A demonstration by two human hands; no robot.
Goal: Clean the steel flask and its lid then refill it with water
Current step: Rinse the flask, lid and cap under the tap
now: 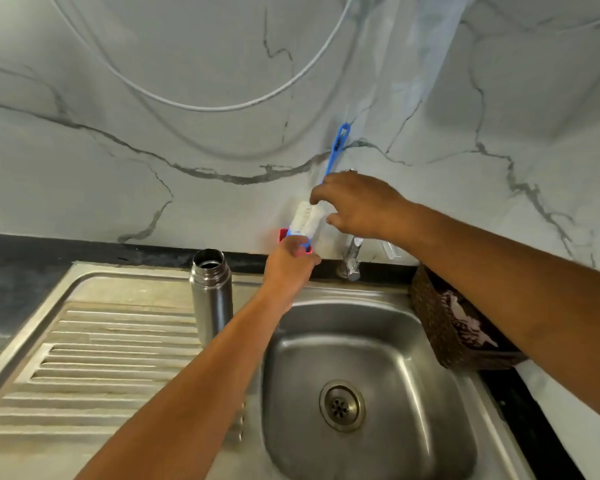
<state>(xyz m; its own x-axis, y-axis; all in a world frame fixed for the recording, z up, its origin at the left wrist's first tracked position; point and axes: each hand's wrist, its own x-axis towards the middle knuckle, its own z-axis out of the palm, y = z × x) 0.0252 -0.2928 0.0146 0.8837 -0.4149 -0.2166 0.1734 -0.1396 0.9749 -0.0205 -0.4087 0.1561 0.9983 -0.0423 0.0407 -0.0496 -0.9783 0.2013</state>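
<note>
- Head view, fingers first: the right hand (357, 206) has its fingers curled down over the blue handle of the bottle brush (307, 220). The forefinger tip touches the stem just above the white bristles. The handle rises past the knuckles toward the far wall.
- Fingers of the left hand (288, 263) are curled round a small red object (283, 234) at the far edge of the sink. The brush's lower end meets these fingers. What the red object is cannot be told.
- Both hands are close together, right above left, at the far rim of the basin.
- Just right of the left hand stands the tap (352, 259), partly hidden under the right wrist.
- Left of the left forearm, the steel flask (211, 292) stands upright on the drainboard (101, 358). Its mouth is uncovered and neither hand touches it.
- Near and to the right lies the basin of the sink (395, 358), with a drain in its floor.
- Right of the basin, a woven basket (430, 317) sits under the right forearm.
- On the far marble wall (84, 185) a white cable (205, 108) hangs in a loop.
</note>
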